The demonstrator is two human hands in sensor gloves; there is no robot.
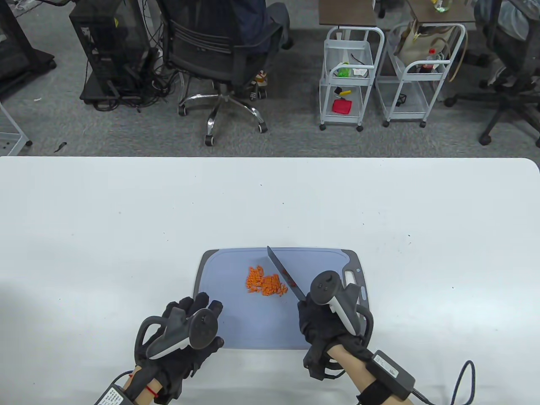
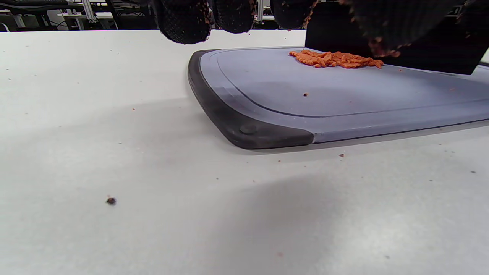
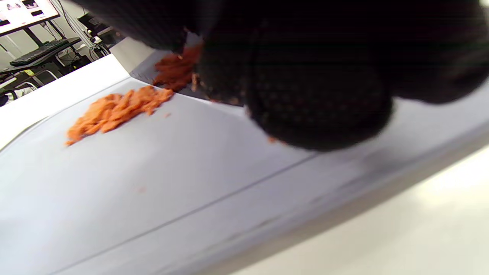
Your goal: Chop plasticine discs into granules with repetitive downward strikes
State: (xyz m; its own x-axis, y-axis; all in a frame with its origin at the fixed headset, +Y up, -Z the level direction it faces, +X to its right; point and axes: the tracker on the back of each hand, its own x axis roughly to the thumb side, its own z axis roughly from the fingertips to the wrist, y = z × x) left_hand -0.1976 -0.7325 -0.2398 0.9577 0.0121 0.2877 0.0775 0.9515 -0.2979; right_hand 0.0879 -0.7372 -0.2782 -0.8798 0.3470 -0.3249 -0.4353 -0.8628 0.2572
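A small heap of orange plasticine granules (image 1: pixel 265 284) lies near the middle of a blue-grey cutting board (image 1: pixel 236 320). My right hand (image 1: pixel 325 322) grips the handle of a dark knife (image 1: pixel 286 276), whose blade points up-left, just right of the heap, with orange bits stuck on it. My left hand (image 1: pixel 194 320) rests at the board's near left corner, fingers spread and holding nothing. The heap also shows in the left wrist view (image 2: pixel 336 59) and in the right wrist view (image 3: pixel 114 109), where gloved fingers (image 3: pixel 317 95) fill the top.
The board lies on a white table (image 1: pixel 126 219), and its dark rim (image 2: pixel 229 122) is close to my left hand. Small crumbs dot the table. Beyond the far edge stand an office chair (image 1: pixel 219 63) and two white carts (image 1: pixel 350 76).
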